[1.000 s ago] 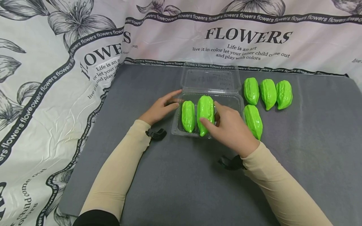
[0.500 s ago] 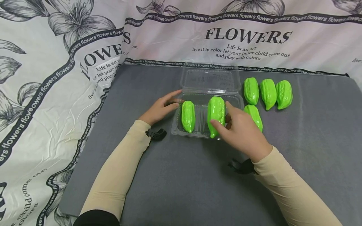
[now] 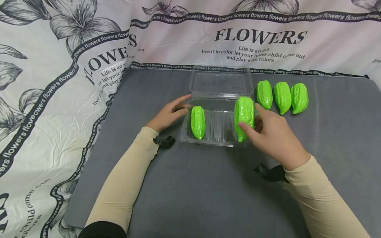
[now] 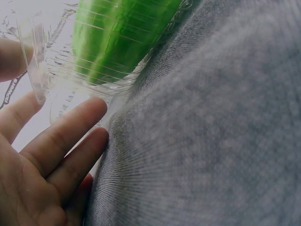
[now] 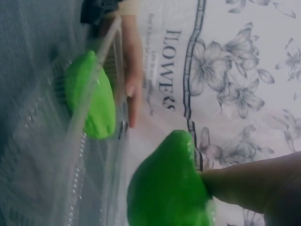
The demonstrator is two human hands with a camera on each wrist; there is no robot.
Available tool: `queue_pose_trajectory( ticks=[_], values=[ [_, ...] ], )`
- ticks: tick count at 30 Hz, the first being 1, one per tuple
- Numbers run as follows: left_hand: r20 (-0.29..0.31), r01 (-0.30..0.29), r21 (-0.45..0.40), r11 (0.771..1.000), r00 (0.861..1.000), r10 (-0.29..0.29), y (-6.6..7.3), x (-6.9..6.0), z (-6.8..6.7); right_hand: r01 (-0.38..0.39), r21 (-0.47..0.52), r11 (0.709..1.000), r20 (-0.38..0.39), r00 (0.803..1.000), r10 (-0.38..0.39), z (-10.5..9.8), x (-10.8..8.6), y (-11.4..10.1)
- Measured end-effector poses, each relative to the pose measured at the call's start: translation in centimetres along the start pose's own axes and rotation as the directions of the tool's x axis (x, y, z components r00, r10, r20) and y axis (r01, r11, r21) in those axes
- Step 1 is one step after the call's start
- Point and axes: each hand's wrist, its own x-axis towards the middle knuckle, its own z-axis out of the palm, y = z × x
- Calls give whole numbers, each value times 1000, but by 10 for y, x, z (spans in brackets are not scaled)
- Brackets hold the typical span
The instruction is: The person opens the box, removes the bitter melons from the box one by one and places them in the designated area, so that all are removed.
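In the head view my right hand [image 3: 275,137] holds a glossy, ridged green bitter melon [image 3: 244,118] between thumb and fingers, above the right part of a clear plastic clamshell box [image 3: 218,142]. The right wrist view shows the held bitter melon [image 5: 164,188] raised over the box wall, with one digit against it. A second bitter melon [image 3: 197,123] lies at the left inside the box. My left hand [image 3: 169,114] rests at the box's left side, its fingers [image 4: 77,129] fairly straight and close to the plastic wall in the left wrist view.
The box's lid [image 3: 221,81] is folded back. Three bitter melons [image 3: 282,98] lie in a row right of the lid on the grey table [image 3: 190,188]. A flower-printed cloth [image 3: 178,41] hangs along the back and left.
My right hand has moved right with its bitter melon, from beside the other melon to the box's right side. It now hides a melon lying right of the box. The left hand stays put.
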Motion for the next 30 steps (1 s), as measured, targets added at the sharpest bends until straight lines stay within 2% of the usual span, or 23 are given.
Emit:
queue_pose_trajectory(
  ticks=[9, 17, 30],
  values=[
    [1, -7, 4, 1000, 1000, 7, 1, 0, -1, -86, -35, 996, 79, 993, 89, -14, 2, 12],
    [9, -3, 2, 1000, 1000, 3, 4, 0, -2, -128, -43, 991, 92, 987, 131, -26, 1, 24],
    [5, 13, -1, 1000, 1000, -13, 2, -1, 1, -201, -161, 966, 171, 959, 228, -46, 3, 45]
  ],
)
